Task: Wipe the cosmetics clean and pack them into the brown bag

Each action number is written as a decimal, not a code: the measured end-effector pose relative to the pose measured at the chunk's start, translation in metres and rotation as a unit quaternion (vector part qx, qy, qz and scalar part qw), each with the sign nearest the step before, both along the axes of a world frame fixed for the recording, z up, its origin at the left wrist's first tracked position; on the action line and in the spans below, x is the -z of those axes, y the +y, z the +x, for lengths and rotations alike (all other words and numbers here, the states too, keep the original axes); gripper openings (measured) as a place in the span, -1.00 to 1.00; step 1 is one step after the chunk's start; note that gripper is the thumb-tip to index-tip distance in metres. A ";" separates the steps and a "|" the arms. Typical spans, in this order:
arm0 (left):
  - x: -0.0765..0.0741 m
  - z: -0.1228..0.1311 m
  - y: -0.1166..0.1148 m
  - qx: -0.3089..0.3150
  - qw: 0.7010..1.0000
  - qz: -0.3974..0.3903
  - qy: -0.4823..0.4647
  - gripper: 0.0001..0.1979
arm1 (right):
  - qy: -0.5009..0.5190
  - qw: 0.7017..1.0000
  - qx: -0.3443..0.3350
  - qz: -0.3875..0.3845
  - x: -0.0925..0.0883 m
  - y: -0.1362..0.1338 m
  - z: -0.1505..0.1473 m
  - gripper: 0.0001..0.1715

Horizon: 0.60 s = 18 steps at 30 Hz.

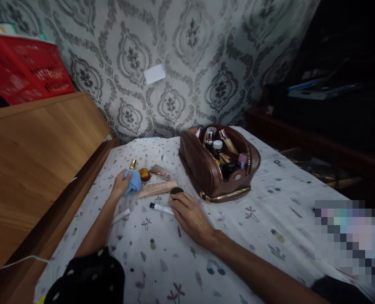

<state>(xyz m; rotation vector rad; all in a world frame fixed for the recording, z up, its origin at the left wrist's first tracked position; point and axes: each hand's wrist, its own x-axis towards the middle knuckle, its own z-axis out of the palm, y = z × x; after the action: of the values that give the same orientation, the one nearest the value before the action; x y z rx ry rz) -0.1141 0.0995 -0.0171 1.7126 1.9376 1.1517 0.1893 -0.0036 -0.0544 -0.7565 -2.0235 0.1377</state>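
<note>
My left hand [120, 183] is closed around a light blue cloth [133, 180], held just above the sheet. Beside the cloth lie a small gold-capped bottle [133, 164], a round amber jar with a gold lid [145, 174] and a pinkish tube [160, 172]. A long beige tube [157, 188] lies between my hands. My right hand [190, 215] has its fingers curled against a dark round jar [176, 191]; its thumb side is partly hidden. A white tube with a black cap [161, 208] reaches under those fingers. A slim pale stick [121, 215] lies by my left forearm.
An open brown leather cosmetic bag [200, 169], filled with several bottles, stands at the back right. A wooden panel [42, 147] rises on the left, with a red basket [29, 67] above it. A pixelated patch [355, 236] covers something at right. A white cable [29, 258] runs at lower left.
</note>
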 end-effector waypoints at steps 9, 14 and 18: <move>-0.034 0.070 -0.073 0.238 0.968 -0.001 0.083 -0.61 | 0.076 0.995 0.010 -0.066 -0.002 0.006 0.005 -0.54; -0.053 0.100 -0.090 0.354 0.925 -0.031 0.133 -0.64 | 0.056 0.994 0.029 -0.087 -0.001 0.009 0.010 -0.32; -0.051 0.110 -0.092 0.347 0.932 -0.007 0.105 -0.63 | 0.028 0.991 0.037 -0.126 -0.004 0.009 0.013 -0.44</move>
<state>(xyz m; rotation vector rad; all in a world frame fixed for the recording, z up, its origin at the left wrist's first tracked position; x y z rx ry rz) -0.0039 0.0078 0.0340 2.3077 1.2235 0.7019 0.2025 0.0058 -0.0502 -0.9742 -1.9429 0.3723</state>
